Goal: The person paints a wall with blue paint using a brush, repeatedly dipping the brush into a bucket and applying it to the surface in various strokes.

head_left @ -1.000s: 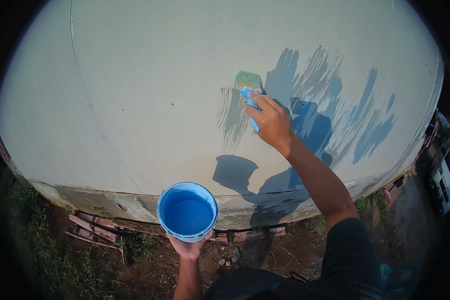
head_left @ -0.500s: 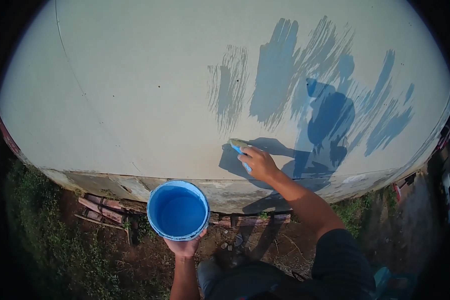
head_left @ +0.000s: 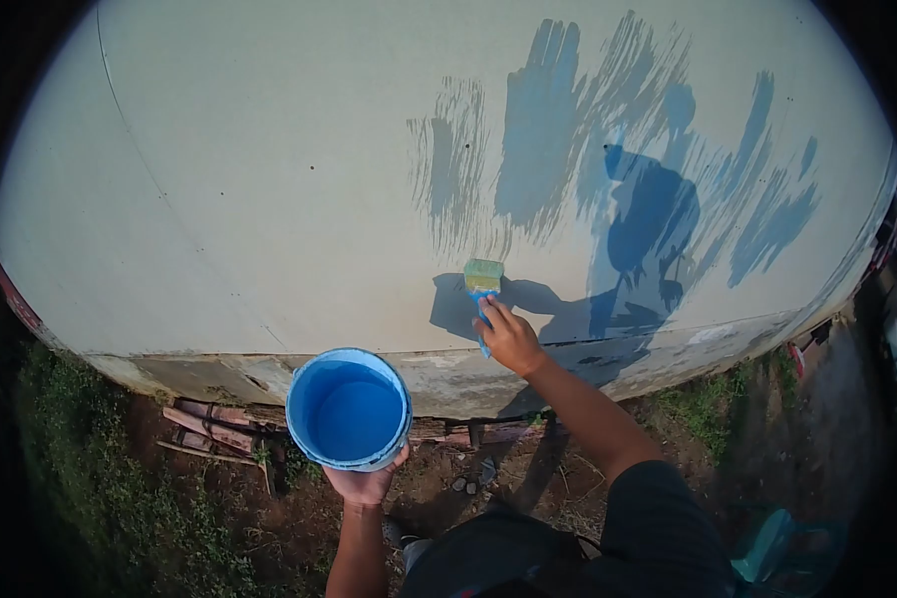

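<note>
My right hand [head_left: 511, 337] is closed round the blue handle of a paintbrush [head_left: 483, 276], whose wide, pale bristles point up the wall. The bristles overlap the off-white wall [head_left: 259, 229] just below a set of streaky blue-grey paint strokes [head_left: 451, 174]. Down to the left, my left hand [head_left: 366, 482] supports a paint bucket [head_left: 349, 411] from beneath, its fingers wrapped round the base. Blue paint lies inside the bucket, and its rim is smeared with the same colour. Broader blue patches [head_left: 538, 140] cover the wall further right, partly under my shadow.
A weathered, stained band [head_left: 448, 384] runs along the wall's foot. Reddish planks [head_left: 212, 429] lie on the ground at left, beside green weeds [head_left: 90, 458]. Small stones [head_left: 465, 485] dot the bare soil near my feet. A teal plastic object [head_left: 764, 546] stands at lower right.
The brush has turned from a sideways tilt to bristles upward, showing its broad face, and sits slightly higher and further right. A few thin streaks now extend below the left strokes. The bucket stays in my left hand.
</note>
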{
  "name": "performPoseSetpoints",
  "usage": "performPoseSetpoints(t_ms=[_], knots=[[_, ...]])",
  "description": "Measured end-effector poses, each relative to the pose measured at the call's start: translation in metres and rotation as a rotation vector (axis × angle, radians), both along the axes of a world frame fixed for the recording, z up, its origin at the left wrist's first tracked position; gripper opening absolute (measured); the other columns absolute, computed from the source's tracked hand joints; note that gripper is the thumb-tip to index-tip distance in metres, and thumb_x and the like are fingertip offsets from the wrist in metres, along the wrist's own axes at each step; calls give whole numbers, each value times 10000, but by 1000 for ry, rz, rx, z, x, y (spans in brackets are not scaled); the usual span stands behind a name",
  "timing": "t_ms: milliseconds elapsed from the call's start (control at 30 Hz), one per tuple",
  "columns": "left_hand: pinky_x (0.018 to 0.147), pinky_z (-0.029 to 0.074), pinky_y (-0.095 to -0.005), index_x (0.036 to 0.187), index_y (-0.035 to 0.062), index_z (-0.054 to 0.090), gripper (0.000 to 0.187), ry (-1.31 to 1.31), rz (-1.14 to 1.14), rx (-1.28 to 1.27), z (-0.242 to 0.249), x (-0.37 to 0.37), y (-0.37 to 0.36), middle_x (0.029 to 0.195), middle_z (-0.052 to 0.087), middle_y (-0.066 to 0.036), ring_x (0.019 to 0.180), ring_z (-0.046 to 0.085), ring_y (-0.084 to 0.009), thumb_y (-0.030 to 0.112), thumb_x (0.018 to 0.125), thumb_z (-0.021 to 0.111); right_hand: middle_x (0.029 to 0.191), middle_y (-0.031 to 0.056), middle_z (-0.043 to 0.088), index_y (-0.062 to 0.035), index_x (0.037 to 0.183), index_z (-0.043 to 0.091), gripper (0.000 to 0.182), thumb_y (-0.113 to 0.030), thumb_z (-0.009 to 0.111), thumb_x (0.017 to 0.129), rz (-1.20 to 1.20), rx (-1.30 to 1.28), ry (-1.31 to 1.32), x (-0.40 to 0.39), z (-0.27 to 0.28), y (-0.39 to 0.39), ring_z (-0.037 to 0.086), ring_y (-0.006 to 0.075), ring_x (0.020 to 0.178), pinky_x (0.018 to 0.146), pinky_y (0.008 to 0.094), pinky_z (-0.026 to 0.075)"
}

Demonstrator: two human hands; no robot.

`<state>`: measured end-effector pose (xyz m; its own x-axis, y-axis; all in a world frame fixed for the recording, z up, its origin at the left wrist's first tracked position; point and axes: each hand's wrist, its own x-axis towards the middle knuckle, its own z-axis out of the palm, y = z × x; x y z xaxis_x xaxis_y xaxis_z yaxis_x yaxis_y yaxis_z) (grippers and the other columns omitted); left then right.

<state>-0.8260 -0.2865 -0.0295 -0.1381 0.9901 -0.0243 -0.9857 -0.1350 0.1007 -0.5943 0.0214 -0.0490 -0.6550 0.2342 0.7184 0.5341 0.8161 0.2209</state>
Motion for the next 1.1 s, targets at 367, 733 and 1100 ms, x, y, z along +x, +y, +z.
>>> performPoseSetpoints(t_ms=[367, 733, 1100], knots=[[1169, 459, -740, 1681, 145, 425, 851, 22, -86, 131, -9, -2, 21, 1702, 466, -194, 1512, 483, -513, 715, 1055, 514, 1099, 213, 809, 13, 1097, 782, 194, -7, 827, 910, 406, -899, 382, 21, 134, -55, 799, 372, 980, 827, 432, 620], [1226, 465, -587, 1626, 105, 511, 821, 167, 0, -56, -9, 42, 50, 1652, 538, -152, 1486, 540, -378, 694, 1054, 488, 997, 179, 808, 24, 1015, 774, 165, -27, 870, 891, 658, -1127, 231, 42, 259, -143, 802, 255, 921, 791, 375, 609], [1185, 490, -619, 1649, 103, 487, 847, 201, -30, -80, -3, 50, 49, 1642, 564, -165, 1470, 569, -408, 711, 1066, 396, 969, 119, 814, -21, 983, 788, 146, -71, 876, 878, 370, -1177, 19, 32, 224, -140, 772, 232, 877, 831, 372, 586]])
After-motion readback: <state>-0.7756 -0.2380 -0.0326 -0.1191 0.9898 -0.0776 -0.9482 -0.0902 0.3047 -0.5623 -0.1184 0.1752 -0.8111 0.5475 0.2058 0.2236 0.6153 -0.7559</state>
